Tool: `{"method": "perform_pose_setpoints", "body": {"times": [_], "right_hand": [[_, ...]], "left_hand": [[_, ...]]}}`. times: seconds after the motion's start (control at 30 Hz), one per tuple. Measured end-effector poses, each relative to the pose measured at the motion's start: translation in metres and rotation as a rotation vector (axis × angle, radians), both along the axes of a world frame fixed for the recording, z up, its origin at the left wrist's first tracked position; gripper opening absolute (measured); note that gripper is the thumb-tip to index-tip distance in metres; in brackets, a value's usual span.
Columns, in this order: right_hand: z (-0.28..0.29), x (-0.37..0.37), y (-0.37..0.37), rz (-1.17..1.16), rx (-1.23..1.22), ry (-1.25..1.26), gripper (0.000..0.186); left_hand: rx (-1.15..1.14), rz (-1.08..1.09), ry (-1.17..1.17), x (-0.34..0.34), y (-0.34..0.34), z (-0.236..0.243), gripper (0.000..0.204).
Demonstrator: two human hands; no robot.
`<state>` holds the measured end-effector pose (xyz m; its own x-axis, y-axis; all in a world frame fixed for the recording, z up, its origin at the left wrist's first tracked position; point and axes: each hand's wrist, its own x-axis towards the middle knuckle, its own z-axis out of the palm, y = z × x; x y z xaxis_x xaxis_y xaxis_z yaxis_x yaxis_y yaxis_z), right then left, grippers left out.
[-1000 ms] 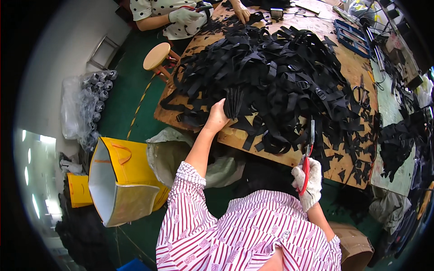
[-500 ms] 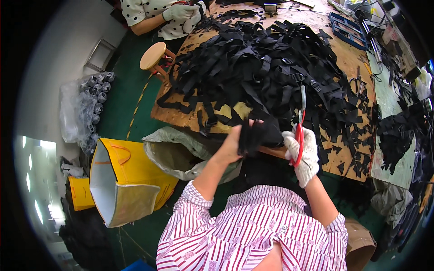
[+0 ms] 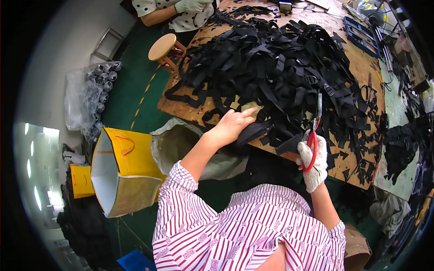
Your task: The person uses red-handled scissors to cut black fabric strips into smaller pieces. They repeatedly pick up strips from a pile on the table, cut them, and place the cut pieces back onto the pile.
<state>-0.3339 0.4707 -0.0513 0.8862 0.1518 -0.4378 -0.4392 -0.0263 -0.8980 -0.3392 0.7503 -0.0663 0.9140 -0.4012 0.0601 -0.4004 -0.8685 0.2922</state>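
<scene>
Black webbing straps (image 3: 280,58) are lying in a deep tangled heap across most of the plywood table (image 3: 361,67), spilling right to its near edge in front of you. You are working at that edge, beside a grey sack (image 3: 181,144) and an open yellow bag (image 3: 122,171) standing on the green floor. Your bare left hand (image 3: 230,126) is resting open, fingers spread, on a loose strap end, gripping nothing. Your gloved right hand (image 3: 314,158) is closing its grip around red-handled scissors (image 3: 315,131), blades pointing up and away. The step in hand looks like picking out one strap for trimming; the next move would call for pulling it free of the heap and holding it taut between hand and blades.
</scene>
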Motion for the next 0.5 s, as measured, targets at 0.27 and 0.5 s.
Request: {"method": "perform_pose_setpoints", "body": {"times": [0.27,0.5], "right_hand": [[-0.008,-0.006,0.000,-0.021,0.012,-0.017,0.042],[-0.003,-0.010,0.002,-0.007,0.002,-0.002,0.043]], "left_hand": [[0.400,0.066,-0.081,0.012,0.009,-0.031,0.029],[0.265,0.055,-0.102,0.014,0.022,-0.021,0.015]]}}
